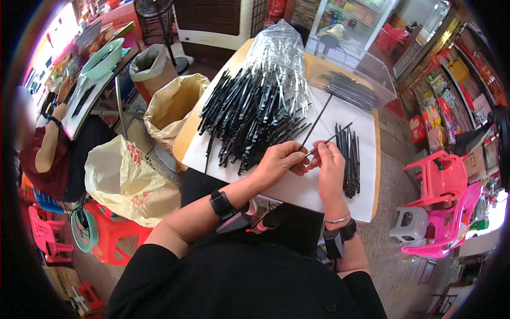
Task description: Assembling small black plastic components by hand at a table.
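Observation:
My left hand (284, 159) is closed on a long thin black stick (317, 118), which slants up and away over the table. Close beside it, my right hand (328, 158) pinches a second thin dark stick (340, 132) pointing up to the right. The two hands nearly touch, and their fingertips partly hide the sticks' lower ends. To the left spreads a big heap of black sticks (241, 114), fanning out of a clear plastic bag (279, 45). A smaller group of black sticks (348, 165) lies just right of my right hand.
White sheeting covers the wood-edged table (362, 210). At its far right, a clear box (380, 72) stands by more dark sticks (350, 91). Lined bins (175, 101) and a yellowish plastic bag (130, 181) are on the left, near another person (50, 154). Pink chairs (438, 178) stand right.

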`<control>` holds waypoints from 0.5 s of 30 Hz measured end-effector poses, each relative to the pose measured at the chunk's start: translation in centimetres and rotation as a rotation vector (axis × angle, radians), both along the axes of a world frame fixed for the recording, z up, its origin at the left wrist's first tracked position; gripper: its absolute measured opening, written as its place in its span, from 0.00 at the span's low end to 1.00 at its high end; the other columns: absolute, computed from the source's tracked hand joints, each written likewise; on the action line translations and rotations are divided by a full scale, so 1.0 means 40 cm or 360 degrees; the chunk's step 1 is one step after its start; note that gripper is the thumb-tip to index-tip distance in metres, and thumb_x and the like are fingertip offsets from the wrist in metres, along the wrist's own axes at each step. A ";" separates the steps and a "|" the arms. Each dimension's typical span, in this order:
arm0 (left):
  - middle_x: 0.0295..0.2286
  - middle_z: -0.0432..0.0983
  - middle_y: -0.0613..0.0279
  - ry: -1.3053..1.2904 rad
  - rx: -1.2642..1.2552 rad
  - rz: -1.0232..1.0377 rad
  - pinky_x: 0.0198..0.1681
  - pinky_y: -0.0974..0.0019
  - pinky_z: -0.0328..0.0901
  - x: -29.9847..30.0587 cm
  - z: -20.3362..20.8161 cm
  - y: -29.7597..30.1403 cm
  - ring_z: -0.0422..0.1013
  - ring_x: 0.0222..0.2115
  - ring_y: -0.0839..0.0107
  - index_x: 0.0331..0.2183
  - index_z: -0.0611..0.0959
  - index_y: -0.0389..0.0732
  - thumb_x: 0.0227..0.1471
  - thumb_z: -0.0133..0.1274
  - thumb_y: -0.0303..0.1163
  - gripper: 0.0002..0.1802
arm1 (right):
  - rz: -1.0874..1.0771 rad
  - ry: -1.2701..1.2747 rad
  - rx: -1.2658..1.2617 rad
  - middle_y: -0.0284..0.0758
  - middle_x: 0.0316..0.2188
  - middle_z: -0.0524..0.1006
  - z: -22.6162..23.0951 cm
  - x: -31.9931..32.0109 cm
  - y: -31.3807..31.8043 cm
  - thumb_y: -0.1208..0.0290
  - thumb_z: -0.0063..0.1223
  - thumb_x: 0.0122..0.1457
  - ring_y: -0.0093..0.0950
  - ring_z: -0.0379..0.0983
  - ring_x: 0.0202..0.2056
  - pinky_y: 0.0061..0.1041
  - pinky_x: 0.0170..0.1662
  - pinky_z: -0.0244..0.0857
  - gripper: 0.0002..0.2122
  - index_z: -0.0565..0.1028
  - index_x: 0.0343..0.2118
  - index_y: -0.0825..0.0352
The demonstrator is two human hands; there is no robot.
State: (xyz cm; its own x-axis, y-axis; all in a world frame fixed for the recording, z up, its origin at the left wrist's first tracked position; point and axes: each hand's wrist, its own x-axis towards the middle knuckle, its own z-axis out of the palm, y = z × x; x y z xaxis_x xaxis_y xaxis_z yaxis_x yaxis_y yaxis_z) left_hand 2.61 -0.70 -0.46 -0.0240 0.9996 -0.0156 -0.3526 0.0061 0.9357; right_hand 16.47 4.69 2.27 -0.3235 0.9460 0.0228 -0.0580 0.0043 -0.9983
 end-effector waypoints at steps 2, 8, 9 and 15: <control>0.30 0.75 0.57 -0.0019 -0.0027 -0.0017 0.33 0.70 0.70 0.001 0.004 0.000 0.74 0.28 0.70 0.38 0.73 0.32 0.56 0.46 0.30 0.11 | -0.0034 0.0039 -0.0040 0.30 0.23 0.69 -0.004 0.010 0.012 0.70 0.42 0.60 0.15 0.63 0.20 0.16 0.24 0.62 0.11 0.72 0.34 0.73; 0.29 0.74 0.57 -0.0129 -0.0033 0.0040 0.32 0.70 0.70 0.002 0.004 -0.006 0.74 0.28 0.71 0.39 0.72 0.30 0.57 0.44 0.29 0.12 | -0.0120 -0.0121 0.0095 0.29 0.24 0.70 0.011 -0.016 -0.013 0.70 0.43 0.59 0.14 0.65 0.22 0.14 0.24 0.63 0.11 0.70 0.40 0.73; 0.29 0.74 0.57 -0.0131 -0.0026 0.0015 0.32 0.70 0.70 0.011 0.009 -0.006 0.74 0.28 0.71 0.39 0.72 0.30 0.57 0.44 0.29 0.12 | -0.0175 -0.0289 0.0286 0.31 0.24 0.71 -0.012 -0.019 -0.013 0.70 0.45 0.58 0.17 0.66 0.22 0.18 0.25 0.63 0.12 0.69 0.41 0.73; 0.32 0.76 0.61 0.0279 0.0049 -0.0213 0.34 0.72 0.68 0.024 0.004 -0.018 0.72 0.29 0.76 0.43 0.74 0.32 0.56 0.48 0.29 0.15 | -0.0254 -0.0873 0.0688 0.42 0.25 0.73 0.040 0.046 0.008 0.71 0.46 0.54 0.33 0.70 0.25 0.29 0.30 0.63 0.14 0.68 0.42 0.71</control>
State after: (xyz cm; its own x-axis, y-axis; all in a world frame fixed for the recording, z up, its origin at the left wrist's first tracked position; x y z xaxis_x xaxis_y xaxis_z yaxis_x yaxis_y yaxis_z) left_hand 3.55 -1.41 -0.29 0.1090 0.9940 0.0077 -0.1824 0.0124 0.9831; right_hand 18.30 5.00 3.87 -0.2542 0.9257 0.2800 0.4863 0.3726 -0.7903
